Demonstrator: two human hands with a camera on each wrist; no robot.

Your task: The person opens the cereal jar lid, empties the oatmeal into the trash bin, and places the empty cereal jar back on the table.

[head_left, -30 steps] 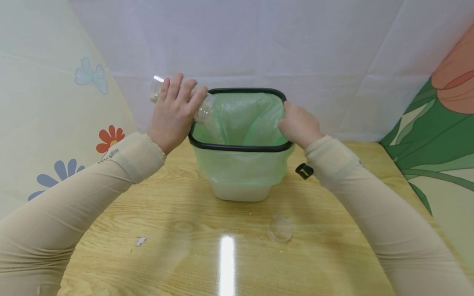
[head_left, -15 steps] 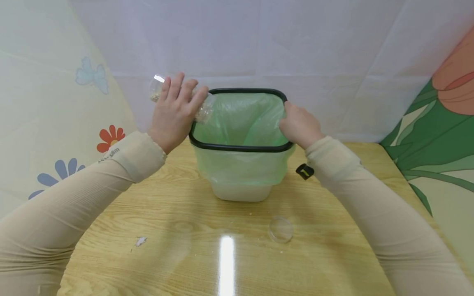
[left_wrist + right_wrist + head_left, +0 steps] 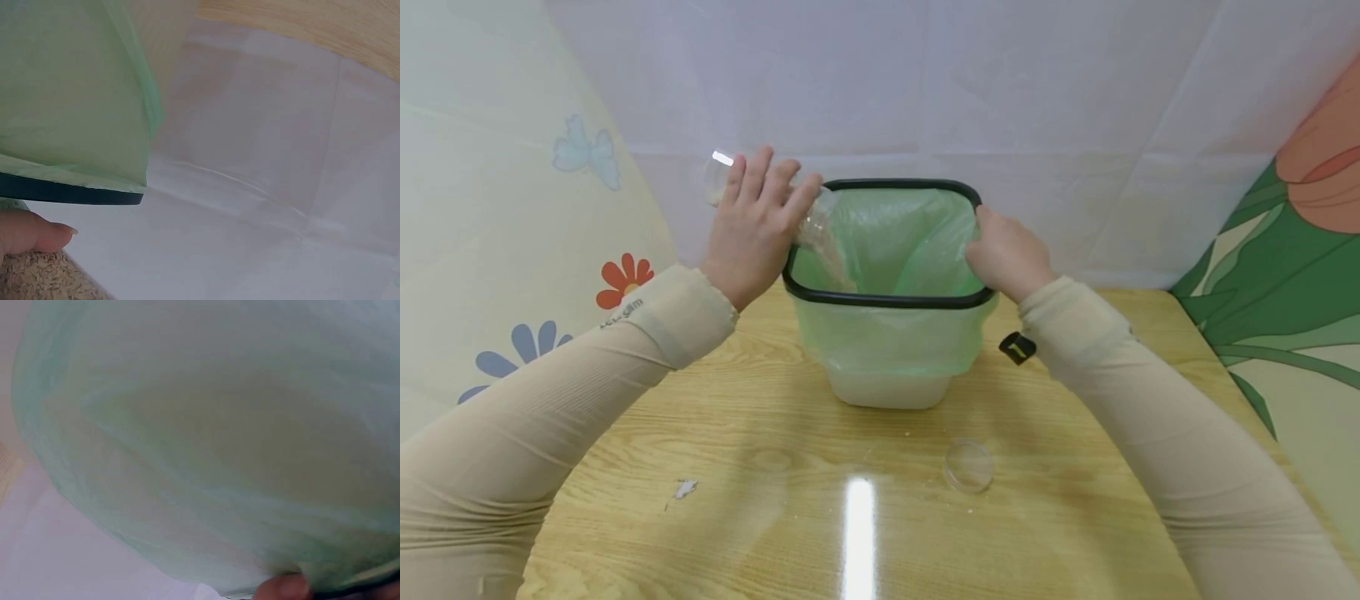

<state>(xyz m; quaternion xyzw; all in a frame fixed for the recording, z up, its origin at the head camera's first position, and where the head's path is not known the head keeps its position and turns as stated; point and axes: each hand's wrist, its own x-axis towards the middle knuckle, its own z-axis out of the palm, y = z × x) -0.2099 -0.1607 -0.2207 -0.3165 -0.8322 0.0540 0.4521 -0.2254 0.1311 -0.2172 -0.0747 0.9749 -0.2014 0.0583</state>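
My left hand [image 3: 756, 221] grips a clear plastic jar [image 3: 718, 179], tilted with its mouth over the left side of a lined trash bin [image 3: 889, 392]. Tan flakes [image 3: 835, 258], like wood shavings, stream from the jar into the bin. In the left wrist view, my thumb [image 3: 37, 232] lies against the jar, with flakes [image 3: 44, 275] packed behind its wall. The bin wears a green plastic bag [image 3: 895, 333] folded over its outside under a black rim [image 3: 887, 299]. My right hand [image 3: 1009, 254] holds the rim's right side; its fingertips are partly hidden.
A clear round lid [image 3: 968, 465] lies on the wooden table [image 3: 760, 533] in front of the bin. Small scattered crumbs and a whitish patch [image 3: 685, 489] show on the tabletop. A white cloth backdrop [image 3: 880, 92] hangs close behind the bin.
The flakes at the jar's raised end have slid down toward its mouth. Their stream thinned half a second ago and now looks thicker. Both hands and the bin stay almost in place.
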